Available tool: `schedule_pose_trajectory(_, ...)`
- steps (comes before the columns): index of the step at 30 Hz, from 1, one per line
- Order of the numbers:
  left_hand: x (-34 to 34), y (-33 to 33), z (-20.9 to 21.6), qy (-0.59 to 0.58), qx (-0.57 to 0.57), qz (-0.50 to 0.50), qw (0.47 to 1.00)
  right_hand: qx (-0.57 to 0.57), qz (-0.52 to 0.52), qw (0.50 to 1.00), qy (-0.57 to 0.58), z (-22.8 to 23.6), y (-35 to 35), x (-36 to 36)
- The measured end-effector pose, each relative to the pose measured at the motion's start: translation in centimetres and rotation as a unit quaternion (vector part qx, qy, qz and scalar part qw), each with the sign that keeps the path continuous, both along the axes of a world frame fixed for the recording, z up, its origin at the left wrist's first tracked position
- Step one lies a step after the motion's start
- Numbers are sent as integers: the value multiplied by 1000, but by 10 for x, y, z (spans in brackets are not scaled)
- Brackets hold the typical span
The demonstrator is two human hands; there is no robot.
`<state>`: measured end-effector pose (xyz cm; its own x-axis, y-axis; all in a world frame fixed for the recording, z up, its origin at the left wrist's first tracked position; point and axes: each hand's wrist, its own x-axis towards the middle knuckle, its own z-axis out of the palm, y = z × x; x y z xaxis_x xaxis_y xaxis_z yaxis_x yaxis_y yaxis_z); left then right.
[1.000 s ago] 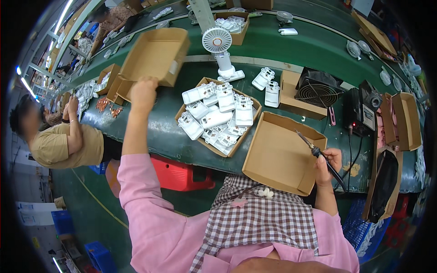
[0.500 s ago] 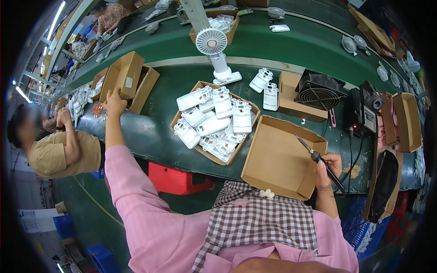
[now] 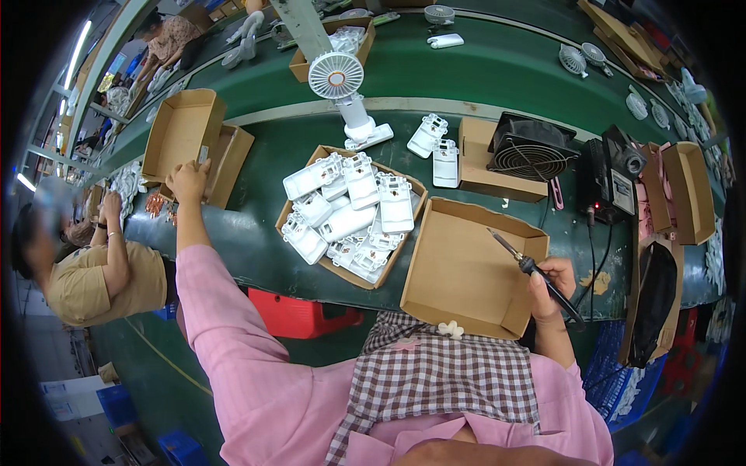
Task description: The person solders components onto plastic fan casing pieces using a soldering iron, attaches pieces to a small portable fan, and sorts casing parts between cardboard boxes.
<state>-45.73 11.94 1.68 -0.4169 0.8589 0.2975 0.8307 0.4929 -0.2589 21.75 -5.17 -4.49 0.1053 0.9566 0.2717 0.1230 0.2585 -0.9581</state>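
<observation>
Co-worker [image 3: 101, 283] in tan top stands far L of frame, forearms raised. Copper-coloured pcs [image 3: 155, 204] lie on green bench [image 3: 241, 248] just R of that, near a cardboard tray [image 3: 183, 124] in upper L, which overlaps a 2nd tray [image 3: 231, 165]. L hand [image 3: 187, 182] is at that first tray's near edge, arm stretched out, fingers part-bent; can't tell if they grip it or only touch. Mid-frame, shallow box [image 3: 420, 206] holds heaped white housings [image 3: 347, 219], w/ white fan [image 3: 336, 78] upright behind it, upper ctr. R of ctr, open tray [image 3: 458, 264] lies at bench edge. Soldering iron [image 3: 528, 265] slants over its R side, tip toward upper L; R hand [image 3: 550, 293] has the black handle, fingers curled snug round it. Black unit [image 3: 608, 190] w/ red light stands R of frame.
</observation>
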Motion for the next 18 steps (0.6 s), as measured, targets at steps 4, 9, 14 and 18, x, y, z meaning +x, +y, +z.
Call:
schedule_pose_trajectory(4,-8,9,-31,-51,-151,60,985,3,-6,1000,-7,3,0,-3)
schedule_pose_trajectory(9,-25,-6,-42,-251,-110,78,958,6,11,1000,-8,1,3,0)
schedule_pose_trajectory(14,-2,-11,-45,-196,-155,14,968,27,22,999,-17,9,6,-2)
schedule_pose_trajectory(18,44,11,-53,-175,-89,-17,980,28,25,999,-19,9,9,1)
